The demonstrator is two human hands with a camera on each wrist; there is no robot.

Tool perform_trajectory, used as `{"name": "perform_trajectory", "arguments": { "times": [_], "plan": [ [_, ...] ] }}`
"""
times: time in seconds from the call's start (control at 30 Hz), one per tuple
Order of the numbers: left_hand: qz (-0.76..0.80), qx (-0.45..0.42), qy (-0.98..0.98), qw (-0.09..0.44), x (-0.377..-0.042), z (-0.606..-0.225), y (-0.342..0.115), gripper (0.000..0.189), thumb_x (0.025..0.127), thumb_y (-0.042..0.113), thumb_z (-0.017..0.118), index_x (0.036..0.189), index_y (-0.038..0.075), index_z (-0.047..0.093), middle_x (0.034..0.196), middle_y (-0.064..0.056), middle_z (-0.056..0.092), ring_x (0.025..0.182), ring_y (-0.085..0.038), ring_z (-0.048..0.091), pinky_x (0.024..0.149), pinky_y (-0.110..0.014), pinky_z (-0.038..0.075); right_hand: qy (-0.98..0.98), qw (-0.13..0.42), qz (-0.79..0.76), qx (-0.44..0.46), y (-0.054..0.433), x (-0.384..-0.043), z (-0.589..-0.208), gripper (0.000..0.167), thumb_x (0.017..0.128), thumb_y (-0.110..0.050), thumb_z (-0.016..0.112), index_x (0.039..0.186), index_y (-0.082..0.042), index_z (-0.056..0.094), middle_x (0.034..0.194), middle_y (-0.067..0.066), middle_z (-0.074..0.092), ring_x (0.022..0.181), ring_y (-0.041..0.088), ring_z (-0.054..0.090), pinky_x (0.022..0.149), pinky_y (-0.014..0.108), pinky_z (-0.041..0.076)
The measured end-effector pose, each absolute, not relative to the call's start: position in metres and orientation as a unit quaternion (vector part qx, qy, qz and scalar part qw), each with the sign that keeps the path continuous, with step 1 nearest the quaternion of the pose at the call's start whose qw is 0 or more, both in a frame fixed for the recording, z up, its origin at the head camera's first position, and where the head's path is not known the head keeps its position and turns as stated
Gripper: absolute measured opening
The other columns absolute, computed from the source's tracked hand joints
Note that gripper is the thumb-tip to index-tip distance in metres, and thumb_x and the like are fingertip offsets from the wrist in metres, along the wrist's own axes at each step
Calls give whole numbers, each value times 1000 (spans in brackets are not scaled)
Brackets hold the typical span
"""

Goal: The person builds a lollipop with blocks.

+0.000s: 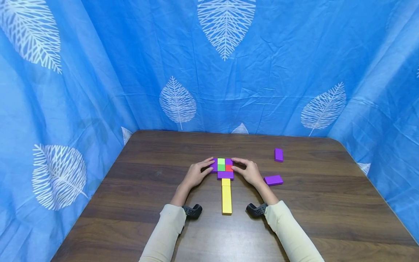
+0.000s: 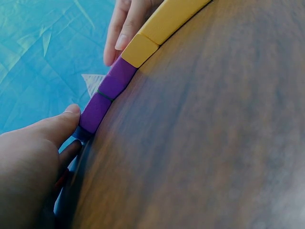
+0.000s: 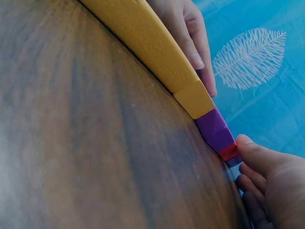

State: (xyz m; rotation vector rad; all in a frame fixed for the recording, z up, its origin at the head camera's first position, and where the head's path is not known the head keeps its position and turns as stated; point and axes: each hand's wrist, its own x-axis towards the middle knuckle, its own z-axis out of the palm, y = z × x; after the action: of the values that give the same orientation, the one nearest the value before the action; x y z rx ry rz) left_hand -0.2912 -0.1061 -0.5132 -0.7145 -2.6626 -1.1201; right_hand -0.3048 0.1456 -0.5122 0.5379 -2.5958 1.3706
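Note:
A flat cluster of blocks lies on the table: a light green block (image 1: 221, 161), a green block (image 1: 221, 167), a red block (image 1: 228, 168), and purple blocks on the left, upper right and bottom. My left hand (image 1: 195, 174) touches the cluster's left side, its thumb and fingertips against the left purple block (image 1: 214, 166). From the right, my right hand (image 1: 250, 172) touches the upper right purple block (image 1: 228, 161) and the red block with fingers and thumb. Below the bottom purple block (image 1: 225, 175), a short yellow block (image 1: 226, 182) and a long yellow block (image 1: 226, 199) run toward me.
Two loose purple blocks lie on the right: one farther back (image 1: 278, 155), and another block (image 1: 273, 180) beside my right forearm. The brown wooden table (image 1: 131, 203) meets a blue leaf-patterned curtain (image 1: 262, 72) behind and at both sides.

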Motion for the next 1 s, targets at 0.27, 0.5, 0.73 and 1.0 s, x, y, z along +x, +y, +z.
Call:
{"name": "perform_trajectory", "arguments": {
  "times": [0.27, 0.5, 0.73, 1.0],
  "plan": [
    [-375, -233, -893, 82, -291, -513, -108, 36, 93, 26, 56, 127, 14, 58, 136, 2, 48, 124, -21, 45, 101, -39, 37, -855, 83, 483, 169, 145, -303, -514, 36, 83, -26, 70, 115, -10, 66, 110, 6, 66, 104, 23, 60, 91, 38, 46],
    [-376, -228, -895, 76, -291, -514, -109, 36, 94, 27, 54, 128, 15, 57, 136, 2, 48, 125, -19, 43, 103, -38, 35, -848, 89, 498, 161, 146, -295, -511, 32, 85, -20, 67, 113, -5, 66, 110, 10, 65, 102, 25, 61, 88, 36, 48],
    [-365, -236, -896, 95, -291, -517, -108, 36, 93, 28, 55, 127, 15, 58, 135, 2, 49, 123, -20, 46, 101, -38, 37, -875, 93, 441, 176, 161, -280, -492, 28, 85, -18, 67, 111, -6, 67, 115, 10, 64, 110, 29, 56, 92, 45, 44],
    [-372, -235, -895, 78, -291, -514, -107, 36, 94, 28, 54, 128, 15, 57, 136, 3, 47, 124, -19, 44, 102, -39, 36, -880, 68, 406, 235, 193, -258, -472, 31, 88, -28, 64, 114, -10, 67, 111, 5, 65, 107, 26, 58, 87, 46, 48]
  ]
}}
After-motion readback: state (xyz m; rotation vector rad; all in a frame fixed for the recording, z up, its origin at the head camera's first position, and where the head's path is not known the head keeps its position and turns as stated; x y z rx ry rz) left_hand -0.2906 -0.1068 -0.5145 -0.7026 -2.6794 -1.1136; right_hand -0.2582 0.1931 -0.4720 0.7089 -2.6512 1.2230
